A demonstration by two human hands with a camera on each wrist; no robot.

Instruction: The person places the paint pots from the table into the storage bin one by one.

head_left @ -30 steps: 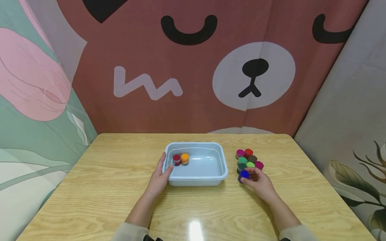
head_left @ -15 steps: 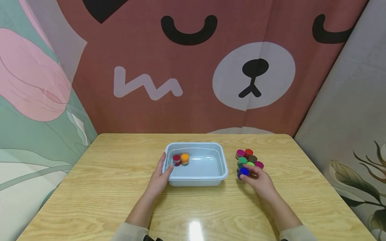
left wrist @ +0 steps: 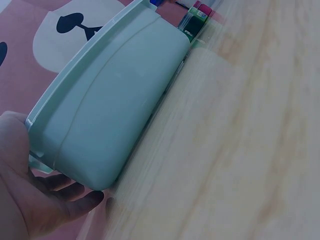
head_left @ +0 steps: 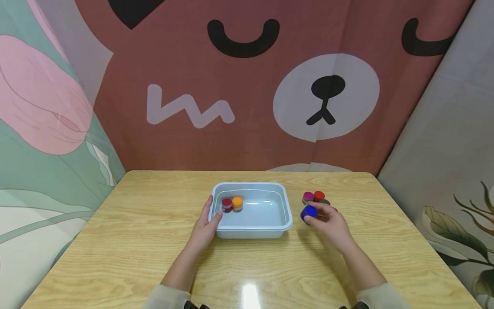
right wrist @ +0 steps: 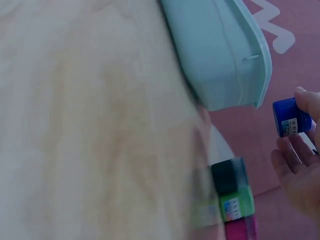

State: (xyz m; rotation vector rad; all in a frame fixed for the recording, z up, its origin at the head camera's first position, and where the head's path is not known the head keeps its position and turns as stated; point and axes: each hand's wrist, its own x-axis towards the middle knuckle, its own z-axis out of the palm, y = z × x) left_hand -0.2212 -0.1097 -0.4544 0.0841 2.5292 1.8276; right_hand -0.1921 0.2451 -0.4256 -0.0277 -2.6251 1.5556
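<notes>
Right hand (head_left: 333, 227) pinches the blue jar (head_left: 308, 213), a squat plastic cylinder (printed label on its side), held off the table right of the tray (head_left: 251, 234). Left hand (head_left: 203, 229) grips the tray's left side, thumb at the rim, fingers outside. Tray: smooth pale-blue plastic, rounded corners, flanged rim. Dark red jar (head_left: 226, 204) and orange jar (head_left: 237, 204) sit at its left; open floor to their right. Wood-grain strip separates tray from clustered jars (head_left: 308, 197).
</notes>
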